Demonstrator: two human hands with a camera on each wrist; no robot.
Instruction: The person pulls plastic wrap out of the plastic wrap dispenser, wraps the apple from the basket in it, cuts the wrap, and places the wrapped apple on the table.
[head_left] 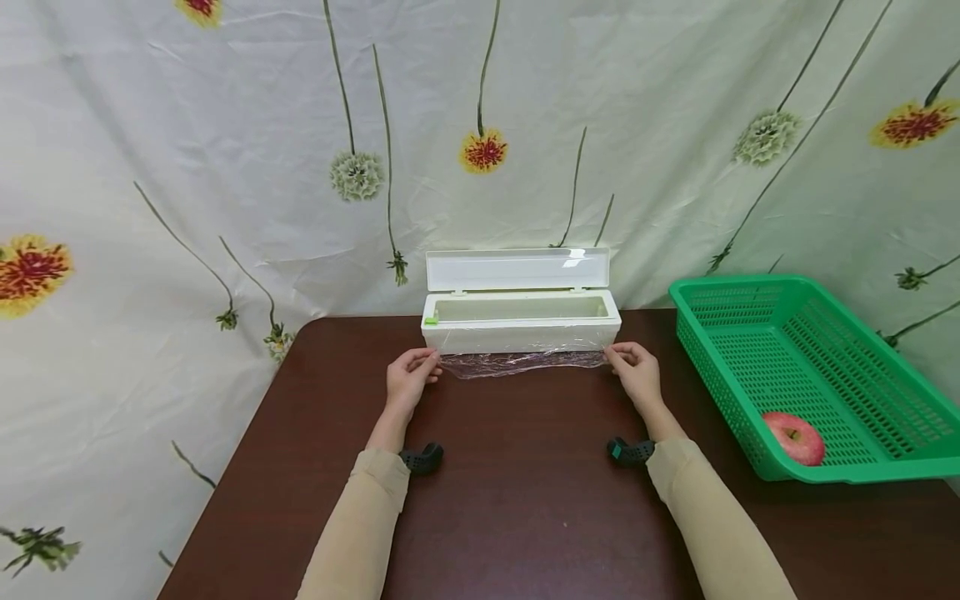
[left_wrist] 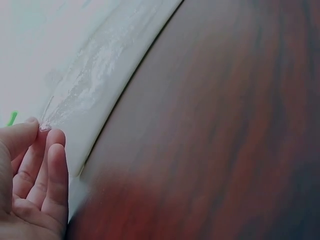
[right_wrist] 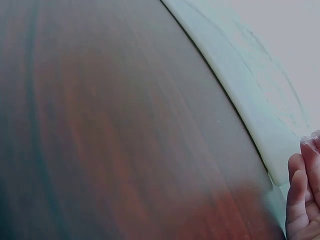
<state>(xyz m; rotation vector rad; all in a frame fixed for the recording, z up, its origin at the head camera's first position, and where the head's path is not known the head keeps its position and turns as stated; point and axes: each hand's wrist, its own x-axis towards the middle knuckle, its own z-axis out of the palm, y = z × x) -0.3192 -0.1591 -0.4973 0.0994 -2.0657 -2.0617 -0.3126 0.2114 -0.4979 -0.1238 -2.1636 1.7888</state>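
My left hand (head_left: 411,377) pinches one corner of the plastic wrap (head_left: 517,364) between thumb and fingertips, the other fingers loosely bent beside it; my right hand (head_left: 637,375) pinches the opposite corner the same way, so the sheet hangs between my two hands, clear and crinkled; it runs down the front of the white box (head_left: 517,294), and its loose edge reaches just past the box's bottom edge, above the brown table (head_left: 517,500).

The box sits at the far side of the table, its lid (head_left: 517,272) raised and leaning back against the flowered cloth (head_left: 262,100); a small green tab (head_left: 431,321) sits at the left end of its front rim (in the left wrist view it shows just beyond my thumb); in the right wrist view my hand is partly cut off at the edge, though a bit of film shows at the fingertips.

I wear a dark band (head_left: 423,458) on each wrist, below beige sleeves (head_left: 356,525); to my right stands a green basket (head_left: 708,392), with a red apple (head_left: 797,439) lying inside at its near end.
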